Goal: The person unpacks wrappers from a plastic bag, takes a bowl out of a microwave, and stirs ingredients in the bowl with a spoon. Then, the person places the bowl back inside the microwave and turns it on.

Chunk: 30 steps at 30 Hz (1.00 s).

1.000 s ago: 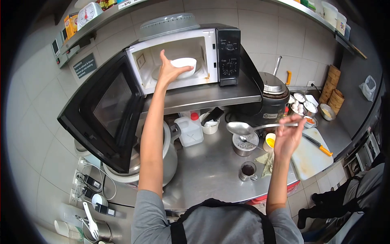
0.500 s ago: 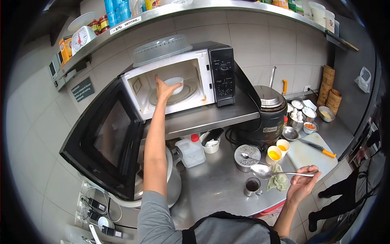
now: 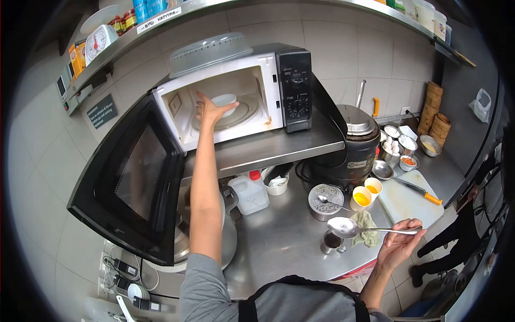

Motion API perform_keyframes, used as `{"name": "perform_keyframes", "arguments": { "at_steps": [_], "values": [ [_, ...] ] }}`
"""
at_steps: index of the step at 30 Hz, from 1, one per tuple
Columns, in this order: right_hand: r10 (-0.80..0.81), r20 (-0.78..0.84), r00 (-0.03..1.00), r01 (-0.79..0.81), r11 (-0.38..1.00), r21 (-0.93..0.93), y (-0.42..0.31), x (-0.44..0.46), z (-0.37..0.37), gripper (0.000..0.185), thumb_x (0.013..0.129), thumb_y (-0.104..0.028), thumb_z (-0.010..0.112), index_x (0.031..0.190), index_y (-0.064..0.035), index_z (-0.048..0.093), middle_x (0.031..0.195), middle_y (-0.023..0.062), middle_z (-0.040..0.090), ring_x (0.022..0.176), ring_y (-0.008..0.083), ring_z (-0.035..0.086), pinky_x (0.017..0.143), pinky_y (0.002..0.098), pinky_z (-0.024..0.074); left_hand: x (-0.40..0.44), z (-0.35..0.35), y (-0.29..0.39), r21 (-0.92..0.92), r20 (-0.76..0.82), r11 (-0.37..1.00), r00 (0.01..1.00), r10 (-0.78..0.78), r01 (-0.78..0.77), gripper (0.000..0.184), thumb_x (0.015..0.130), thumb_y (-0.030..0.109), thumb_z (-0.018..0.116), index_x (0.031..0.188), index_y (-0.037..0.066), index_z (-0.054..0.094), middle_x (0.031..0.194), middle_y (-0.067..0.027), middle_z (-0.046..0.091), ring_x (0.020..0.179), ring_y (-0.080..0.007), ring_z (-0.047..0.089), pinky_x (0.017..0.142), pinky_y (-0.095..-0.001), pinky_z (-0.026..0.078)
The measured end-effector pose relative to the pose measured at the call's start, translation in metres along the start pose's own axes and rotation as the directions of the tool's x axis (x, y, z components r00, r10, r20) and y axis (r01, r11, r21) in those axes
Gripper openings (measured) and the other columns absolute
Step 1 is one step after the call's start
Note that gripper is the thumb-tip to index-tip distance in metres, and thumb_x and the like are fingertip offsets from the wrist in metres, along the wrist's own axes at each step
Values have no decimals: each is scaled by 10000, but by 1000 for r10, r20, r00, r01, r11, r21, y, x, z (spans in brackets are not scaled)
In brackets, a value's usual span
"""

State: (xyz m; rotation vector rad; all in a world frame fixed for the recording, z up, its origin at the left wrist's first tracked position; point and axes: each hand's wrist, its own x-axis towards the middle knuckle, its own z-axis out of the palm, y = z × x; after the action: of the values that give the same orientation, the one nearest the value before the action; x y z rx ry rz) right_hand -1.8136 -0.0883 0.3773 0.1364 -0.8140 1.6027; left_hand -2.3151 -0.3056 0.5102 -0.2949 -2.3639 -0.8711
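Observation:
My left hand is inside the open microwave, its thumb and fingers round a white bowl over the glass turntable. The microwave door hangs wide open at the left. At the lower right my right hand pinches the handle of a large metal spoon, held level with its bowl pointing left. Below the spoon stands a metal-handled cup of dark liquid, and a crumpled green cloth lies behind the spoon's handle.
Two cups of yellow liquid, a lidded metal container with a small spoon, and a cutting board with a knife stand right. A plastic jug sits under the shelf. Another person stands at far right.
My left hand has moved with the white bowl deeper and leftward into the microwave. My right hand has lowered with the spoon, and the view has shifted.

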Motion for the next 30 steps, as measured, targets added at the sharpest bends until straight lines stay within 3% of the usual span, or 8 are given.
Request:
{"name": "perform_keyframes", "arguments": {
  "at_steps": [3,5,7,9,12,16,25,30],
  "values": [
    [50,-2,999,-50,998,43,9,-2,7,367,1017,-402,253,952,-72,400,726,141,540,354,132,449,317,175,340,-49,-39,33,148,100,989,994,-37,21,1301,556,629,767,1424,-92,118,1365,-346,361,1292,-403,383,1048,-399,329],
    [82,-8,997,-81,995,58,15,-1,16,374,1015,-411,254,946,-73,400,727,137,540,351,130,442,318,172,340,-118,-85,62,-243,172,969,981,89,-46,1124,636,554,755,1409,-76,237,1313,-321,449,1268,-386,425,1041,-391,333],
    [116,3,993,-116,988,99,22,-1,26,377,1014,-415,255,947,-74,401,725,135,541,351,129,442,317,173,341,-202,-124,95,-411,-158,868,959,234,-279,801,716,378,750,1351,5,435,1299,-303,474,1218,-402,474,1020,-412,354],
    [153,22,988,-155,980,127,28,-1,28,383,1013,-423,251,952,-76,402,720,133,541,352,129,442,314,178,346,-269,-168,105,217,-515,851,685,516,-478,668,751,324,725,1308,31,498,1318,-292,452,1248,-405,432,997,-462,372],
    [188,33,982,-191,968,165,34,-3,30,388,1012,-431,248,954,-79,402,716,136,547,352,134,444,312,184,351,-301,-191,47,48,-950,965,288,124,-258,578,913,213,558,1383,-34,330,1427,-243,307,1342,-344,300,1091,-446,267],
    [237,22,971,-238,963,130,40,-7,28,385,1013,-426,252,959,-80,412,720,138,547,360,129,431,319,180,343,-312,-218,16,33,-871,997,491,-6,70,527,948,170,497,1399,-38,319,1428,-228,347,1333,-317,342,1107,-398,261],
    [230,66,971,-238,956,172,32,-8,28,392,1009,-440,243,966,-85,405,724,165,565,364,154,441,333,200,365,-303,-147,82,-474,-472,793,871,137,-382,285,748,16,721,991,33,574,823,-44,536,644,-111,494,543,-241,399],
    [235,86,968,-247,952,181,26,-14,29,397,1008,-441,240,972,-80,400,732,185,570,367,162,442,336,206,373,-227,-71,126,-201,-354,815,816,457,-544,265,775,180,696,682,86,466,544,-28,496,525,-227,544,483,-367,414]
  ]
}}
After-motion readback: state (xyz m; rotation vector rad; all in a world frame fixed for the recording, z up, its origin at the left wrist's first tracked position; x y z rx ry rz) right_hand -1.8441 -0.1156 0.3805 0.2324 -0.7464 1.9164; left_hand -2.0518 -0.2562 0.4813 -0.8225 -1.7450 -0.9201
